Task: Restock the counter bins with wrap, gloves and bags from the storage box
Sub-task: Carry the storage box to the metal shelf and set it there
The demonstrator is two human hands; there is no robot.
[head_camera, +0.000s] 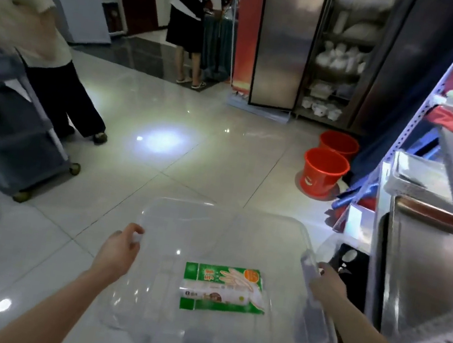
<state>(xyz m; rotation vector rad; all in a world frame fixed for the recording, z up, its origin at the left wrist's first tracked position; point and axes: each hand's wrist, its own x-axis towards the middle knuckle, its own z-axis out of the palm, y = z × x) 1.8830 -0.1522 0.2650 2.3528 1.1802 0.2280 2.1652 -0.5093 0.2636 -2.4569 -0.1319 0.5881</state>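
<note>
I hold a clear plastic storage box (212,216) in front of me above the tiled floor. My left hand (121,249) grips its left rim and my right hand (328,282) grips its right rim. Inside the box lies a green and white packet of gloves (223,288) with a white roll (211,296) resting across its lower part. The rest of the box's floor looks bare.
A steel shelf unit (413,260) with metal trays stands close on my right. Two red buckets (325,169) sit on the floor ahead right. A grey wheeled cart (16,144) and a person stand at the left; another person stands at the back.
</note>
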